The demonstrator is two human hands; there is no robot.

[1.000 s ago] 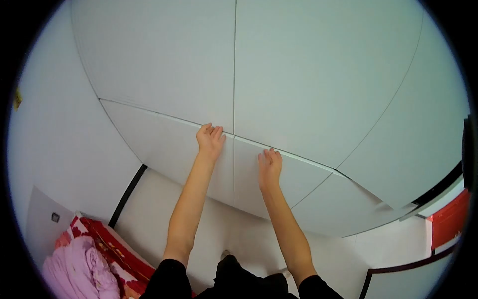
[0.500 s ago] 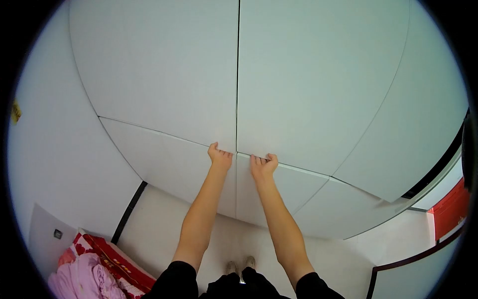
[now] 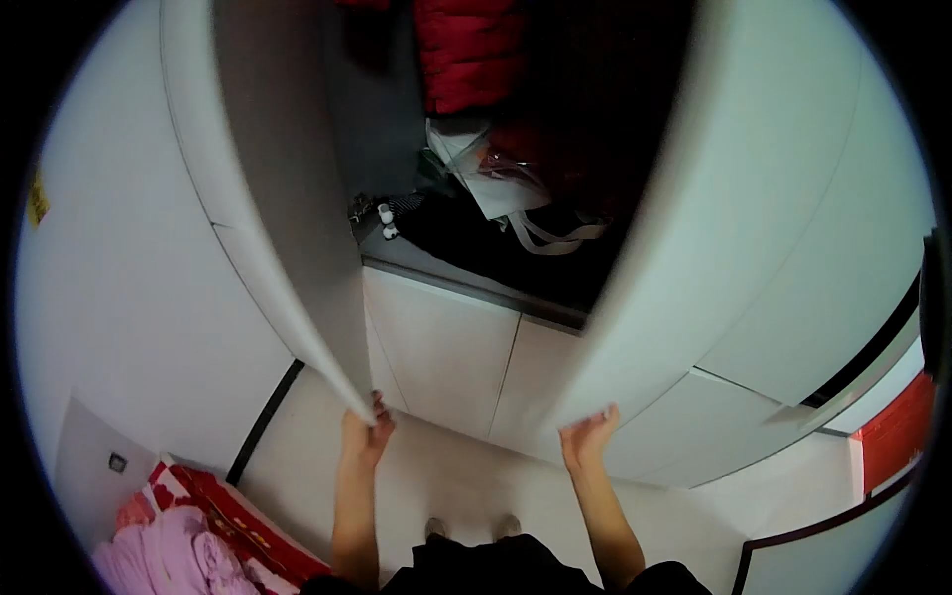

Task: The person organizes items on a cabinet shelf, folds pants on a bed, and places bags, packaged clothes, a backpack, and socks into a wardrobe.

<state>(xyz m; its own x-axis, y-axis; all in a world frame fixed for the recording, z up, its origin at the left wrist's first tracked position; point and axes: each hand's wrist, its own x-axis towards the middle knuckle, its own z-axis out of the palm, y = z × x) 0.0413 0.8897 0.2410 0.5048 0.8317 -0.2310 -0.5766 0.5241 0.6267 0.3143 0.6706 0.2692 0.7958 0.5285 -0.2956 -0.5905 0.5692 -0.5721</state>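
My left hand (image 3: 367, 431) grips the bottom corner of the left wardrobe door (image 3: 288, 169), which is swung outward with its grey inner face showing. At the lower edge of the right wardrobe door (image 3: 724, 208) is my right hand (image 3: 590, 438), with its fingers curled at the edge and partly hidden. This door is swung out too and blurred. Between the doors, the dark wardrobe holds a red puffy garment (image 3: 471, 55), a clear and white plastic bag (image 3: 491, 178) and black fabric (image 3: 456, 233) with a pale strap (image 3: 555, 238).
White lower cupboard fronts (image 3: 446, 342) run below the wardrobe shelf edge (image 3: 456, 286). Pink bedding (image 3: 169, 550) and a red patterned cloth (image 3: 238, 521) lie at lower left. My feet stand on the pale floor (image 3: 466, 486). A dark-edged panel (image 3: 843, 545) is at lower right.
Both wardrobe doors have swung from closed to open, showing the inside. My hands have moved down toward my body and farther apart with the door edges.
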